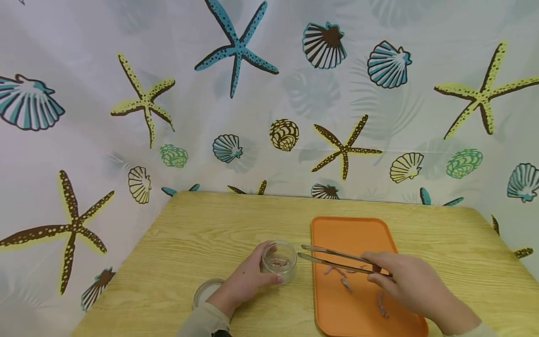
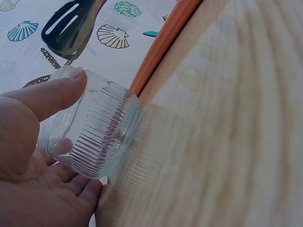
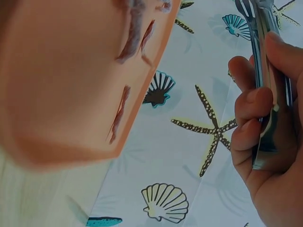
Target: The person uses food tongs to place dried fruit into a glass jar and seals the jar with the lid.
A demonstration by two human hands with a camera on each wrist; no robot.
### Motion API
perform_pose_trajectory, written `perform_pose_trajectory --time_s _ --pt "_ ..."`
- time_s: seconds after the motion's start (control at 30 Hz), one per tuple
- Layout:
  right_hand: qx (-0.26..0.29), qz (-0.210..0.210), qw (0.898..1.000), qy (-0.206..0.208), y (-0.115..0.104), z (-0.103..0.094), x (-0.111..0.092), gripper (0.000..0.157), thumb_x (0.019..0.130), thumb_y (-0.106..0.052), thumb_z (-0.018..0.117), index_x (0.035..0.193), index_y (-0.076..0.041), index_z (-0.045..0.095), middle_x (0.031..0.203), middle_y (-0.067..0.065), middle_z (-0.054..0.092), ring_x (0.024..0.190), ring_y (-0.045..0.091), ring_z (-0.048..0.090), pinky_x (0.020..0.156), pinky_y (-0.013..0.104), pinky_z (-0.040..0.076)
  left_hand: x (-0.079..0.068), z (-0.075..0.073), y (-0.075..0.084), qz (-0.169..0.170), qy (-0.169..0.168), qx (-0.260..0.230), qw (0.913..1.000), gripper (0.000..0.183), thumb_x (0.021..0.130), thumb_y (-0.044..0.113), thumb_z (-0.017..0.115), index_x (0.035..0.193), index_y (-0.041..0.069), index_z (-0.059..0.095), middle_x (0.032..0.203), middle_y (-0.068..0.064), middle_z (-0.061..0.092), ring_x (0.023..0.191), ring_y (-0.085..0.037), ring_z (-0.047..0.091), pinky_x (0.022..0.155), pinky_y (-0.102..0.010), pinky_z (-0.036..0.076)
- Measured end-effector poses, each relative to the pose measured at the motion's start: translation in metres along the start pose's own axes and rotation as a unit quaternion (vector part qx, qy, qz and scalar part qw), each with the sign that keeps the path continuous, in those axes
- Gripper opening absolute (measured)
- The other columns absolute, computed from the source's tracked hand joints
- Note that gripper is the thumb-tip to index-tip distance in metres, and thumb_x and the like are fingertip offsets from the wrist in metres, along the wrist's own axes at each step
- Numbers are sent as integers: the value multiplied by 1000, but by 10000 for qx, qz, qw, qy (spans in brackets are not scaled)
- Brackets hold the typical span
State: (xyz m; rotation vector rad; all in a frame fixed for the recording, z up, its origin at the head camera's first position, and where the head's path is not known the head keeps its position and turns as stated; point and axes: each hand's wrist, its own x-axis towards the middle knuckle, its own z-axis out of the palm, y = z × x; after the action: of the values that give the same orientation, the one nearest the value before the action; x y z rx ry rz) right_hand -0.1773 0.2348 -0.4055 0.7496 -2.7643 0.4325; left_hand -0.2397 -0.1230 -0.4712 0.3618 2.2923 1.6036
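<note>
My left hand [image 1: 248, 278] holds a ribbed clear glass jar [image 1: 290, 271] upright on the table, thumb on one side and fingers on the other. A few reddish-brown strips lie at the jar's bottom. In my right hand [image 1: 410, 281] is a pair of metal tongs [image 1: 337, 253], gripped near the closed end. Their tips stand apart just right of the jar's rim, with nothing seen between them. The left wrist view shows one slotted tong tip [image 2: 68, 33] beyond the jar. Under the tongs, several thin pinkish-brown strips [image 1: 346, 284] lie on an orange tray [image 1: 345, 313].
A round jar lid [image 1: 206, 290] lies on the table beside my left wrist, partly hidden by it. The wood-grain table [image 1: 210, 224] ends at the back against a curtain [image 1: 261, 112] printed with shells and starfish. The tray has a low raised rim.
</note>
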Motion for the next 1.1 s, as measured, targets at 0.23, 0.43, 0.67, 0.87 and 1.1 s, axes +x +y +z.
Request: perform_pose_trajectory --time_s 0.23,0.43,0.67,0.87,1.1 --pt "-83 409 9990 -153 13 -1 -13 43 82 -37 71 123 -40 57 81 -30 50 55 -3 40 49 20 33 2 0 -3 25 -89 -233 9997 92 74 33 80 146 23 26 147 -1 33 135 -22 26 107 -47 23" --pt "-128 730 9957 -556 22 -4 -20 47 82 -34 72 125 -42 55 79 -29 50 53 -2 38 49 21 33 2 -1 -4 54 -72 -146 9999 89 73 36 80 145 27 28 146 0 34 136 -20 25 107 -47 21" --pt "-145 766 9941 -750 31 -4 -25 40 81 -33 72 119 -34 61 79 -29 52 53 -3 39 48 21 34 3 0 -5 87 -51 -82 9999 88 73 37 80 144 29 28 146 0 35 135 -20 25 107 -48 22" --pt "-217 590 9951 -760 45 -3 -28 37 82 -34 71 118 -31 63 82 -29 54 60 -6 42 51 21 36 6 3 -3 48 -3 -138 9999 87 73 34 80 143 29 29 146 0 35 135 -20 26 107 -47 22" --pt "-259 523 9950 -816 57 -1 -28 33 82 -35 70 115 -32 63 82 -28 54 58 -5 41 50 21 34 8 6 -3 38 86 -85 9999 86 73 34 80 143 30 30 146 0 35 135 -20 26 108 -48 20"
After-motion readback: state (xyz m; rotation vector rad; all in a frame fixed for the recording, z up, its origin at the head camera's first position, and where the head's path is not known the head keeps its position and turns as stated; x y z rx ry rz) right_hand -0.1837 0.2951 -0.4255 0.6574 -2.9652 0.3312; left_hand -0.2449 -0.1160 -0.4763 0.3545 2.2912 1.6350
